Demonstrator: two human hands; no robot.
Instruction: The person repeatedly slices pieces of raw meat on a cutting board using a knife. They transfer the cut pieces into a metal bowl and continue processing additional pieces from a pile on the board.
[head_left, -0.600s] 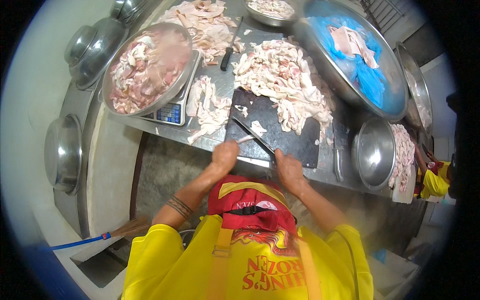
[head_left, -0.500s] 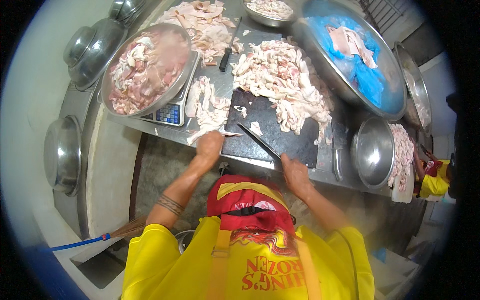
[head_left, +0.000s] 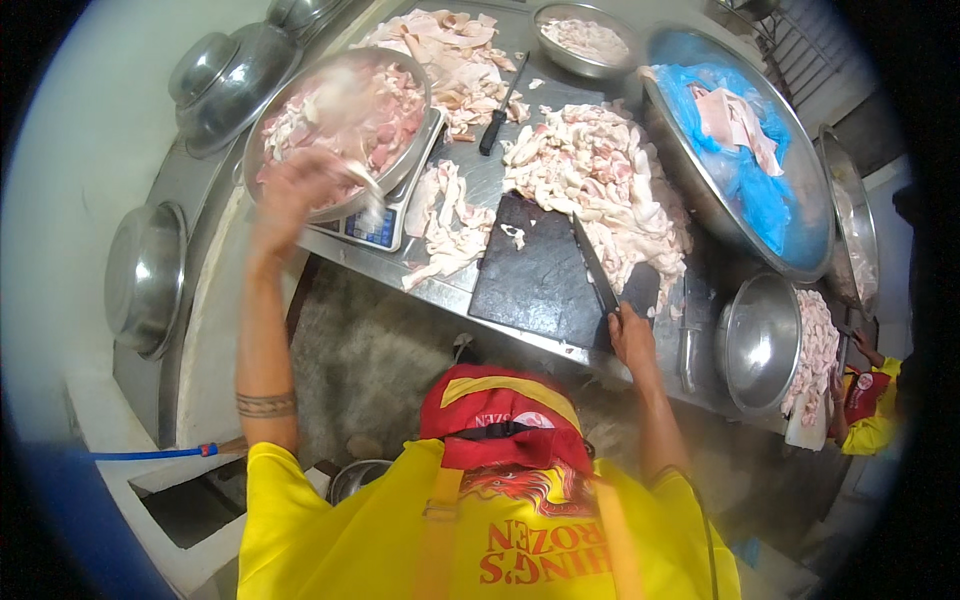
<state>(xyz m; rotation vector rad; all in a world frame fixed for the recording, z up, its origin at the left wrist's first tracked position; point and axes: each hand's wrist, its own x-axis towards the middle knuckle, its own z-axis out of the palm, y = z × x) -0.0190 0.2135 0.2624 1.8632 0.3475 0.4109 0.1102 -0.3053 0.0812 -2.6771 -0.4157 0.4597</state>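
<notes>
My left hand [head_left: 292,195], smeared by motion, is at the near rim of a large metal bowl [head_left: 253,165] full of pinkish meat pieces [head_left: 395,105]. From its fingers trails a pale strip of fatty meat [head_left: 364,183], blurred too. The bowl rests on a digital scale [head_left: 412,205]. My right hand [head_left: 630,335] is closed round the handle of a long knife [head_left: 592,258]. Its blade slants up and away over the dark cutting board [head_left: 535,285], beside a heap of pale fatty strips [head_left: 590,165]. Smaller strips [head_left: 452,235] lie between scale and board.
A second knife [head_left: 500,112] lies near flat skin pieces [head_left: 455,45] at the back. At right stand a big basin [head_left: 690,165] with a blue plastic bag [head_left: 745,190] and a smaller metal bowl [head_left: 760,345]. Another person [head_left: 870,400] works at far right.
My left hand has gone from the board's left edge up and left to the bowl, with the strip. My right hand has shifted right, and the knife now points more steeply away. The view has shifted slightly.
</notes>
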